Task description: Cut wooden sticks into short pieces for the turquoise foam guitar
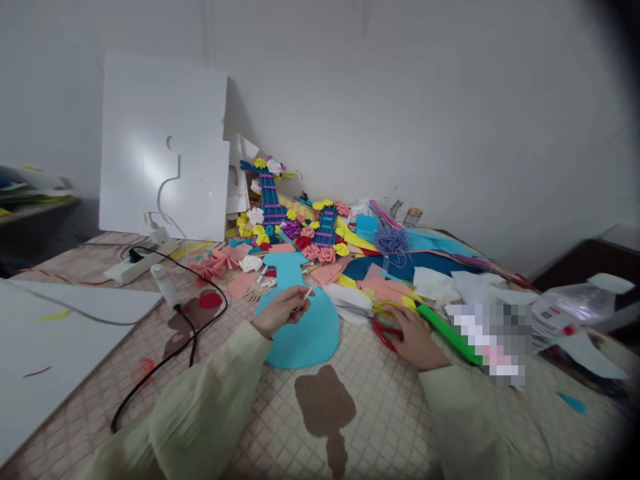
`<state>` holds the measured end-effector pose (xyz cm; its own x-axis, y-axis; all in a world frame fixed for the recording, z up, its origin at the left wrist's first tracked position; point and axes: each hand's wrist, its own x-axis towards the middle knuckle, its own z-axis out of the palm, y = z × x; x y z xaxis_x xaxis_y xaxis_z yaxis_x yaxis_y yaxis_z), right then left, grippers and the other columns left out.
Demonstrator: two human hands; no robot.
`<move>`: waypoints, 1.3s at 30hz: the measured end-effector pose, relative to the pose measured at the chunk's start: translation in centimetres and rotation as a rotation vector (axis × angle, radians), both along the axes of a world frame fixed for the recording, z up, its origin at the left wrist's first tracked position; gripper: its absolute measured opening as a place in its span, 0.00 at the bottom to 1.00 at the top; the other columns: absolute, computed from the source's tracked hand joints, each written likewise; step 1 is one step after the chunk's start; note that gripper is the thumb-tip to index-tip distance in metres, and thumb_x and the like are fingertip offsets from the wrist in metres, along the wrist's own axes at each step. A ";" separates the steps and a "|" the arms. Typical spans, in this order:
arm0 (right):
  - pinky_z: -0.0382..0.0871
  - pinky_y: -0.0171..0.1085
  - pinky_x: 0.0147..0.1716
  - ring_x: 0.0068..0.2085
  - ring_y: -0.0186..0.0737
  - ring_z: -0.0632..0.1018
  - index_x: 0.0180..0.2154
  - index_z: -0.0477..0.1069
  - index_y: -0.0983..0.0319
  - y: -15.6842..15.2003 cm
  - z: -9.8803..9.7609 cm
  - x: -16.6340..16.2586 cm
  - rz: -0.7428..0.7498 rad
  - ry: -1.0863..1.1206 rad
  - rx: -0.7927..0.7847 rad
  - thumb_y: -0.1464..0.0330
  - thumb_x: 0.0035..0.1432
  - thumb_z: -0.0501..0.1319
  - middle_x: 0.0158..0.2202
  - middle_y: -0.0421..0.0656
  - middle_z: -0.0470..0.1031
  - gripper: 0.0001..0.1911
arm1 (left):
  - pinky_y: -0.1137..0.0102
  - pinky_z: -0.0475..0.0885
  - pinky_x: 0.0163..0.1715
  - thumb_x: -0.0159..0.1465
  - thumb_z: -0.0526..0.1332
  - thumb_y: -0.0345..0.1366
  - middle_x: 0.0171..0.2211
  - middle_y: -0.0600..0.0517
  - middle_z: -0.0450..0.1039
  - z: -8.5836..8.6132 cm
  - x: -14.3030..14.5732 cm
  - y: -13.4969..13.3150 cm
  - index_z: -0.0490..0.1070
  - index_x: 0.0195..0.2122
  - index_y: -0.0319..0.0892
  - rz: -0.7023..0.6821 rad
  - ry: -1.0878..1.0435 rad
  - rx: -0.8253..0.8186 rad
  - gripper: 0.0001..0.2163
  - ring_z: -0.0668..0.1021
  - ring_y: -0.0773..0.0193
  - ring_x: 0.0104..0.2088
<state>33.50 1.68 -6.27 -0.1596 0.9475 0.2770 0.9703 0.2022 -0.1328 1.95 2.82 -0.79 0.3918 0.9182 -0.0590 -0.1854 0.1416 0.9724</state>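
My left hand (281, 312) hovers over a light blue guitar-shaped foam cutout (300, 320) and pinches a thin pale stick (307, 293) between its fingers. My right hand (411, 337) rests on the table with its fingers over red-handled scissors (384, 331), next to a green marker-like tool (447, 333). Both sleeves are pale yellow-green.
A heap of coloured foam flowers and paper scraps (320, 233) lies behind the cutout. A glue gun (165, 285) with black cord and a power strip (135, 263) sit at left. White foam boards (160, 147) lean on the wall. A brown guitar-shaped patch (325, 407) shows on the checked tablecloth.
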 end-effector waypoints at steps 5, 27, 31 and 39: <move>0.53 0.48 0.51 0.51 0.50 0.66 0.51 0.63 0.62 1.3 1.3 -0.6 0.106 -0.037 -0.108 0.70 0.45 0.55 0.51 0.50 0.66 0.27 | 0.77 0.45 0.14 0.54 0.56 0.41 0.17 0.60 0.53 -0.6 -0.4 0.4 0.65 0.31 0.38 0.064 0.053 0.014 0.11 0.55 0.76 0.14; 0.64 0.42 0.46 0.46 0.47 0.72 0.42 0.63 0.61 1.6 2.9 0.8 0.014 0.435 0.058 0.73 0.40 0.54 0.44 0.49 0.70 0.22 | 0.73 0.46 0.16 0.52 0.47 0.57 0.10 0.60 0.43 -1.7 0.1 0.3 0.52 0.13 0.43 0.414 0.233 0.206 0.23 0.51 0.73 0.13; 0.64 0.44 0.46 0.46 0.47 0.72 0.45 0.58 0.60 2.6 4.8 -0.6 -0.039 0.774 0.170 0.66 0.43 0.58 0.45 0.48 0.69 0.24 | 0.75 0.44 0.15 0.51 0.46 0.58 0.12 0.62 0.41 -2.0 0.6 0.4 0.55 0.16 0.43 0.395 0.217 0.175 0.22 0.49 0.73 0.14; 0.67 0.37 0.29 0.28 0.37 0.71 0.35 0.60 0.61 7.6 4.9 -10.3 0.074 1.388 0.110 0.57 0.36 0.65 0.28 0.39 0.68 0.25 | 0.73 0.47 0.17 0.49 0.49 0.47 0.10 0.58 0.45 -2.7 0.7 0.3 0.50 0.11 0.43 0.473 0.289 0.264 0.17 0.54 0.72 0.15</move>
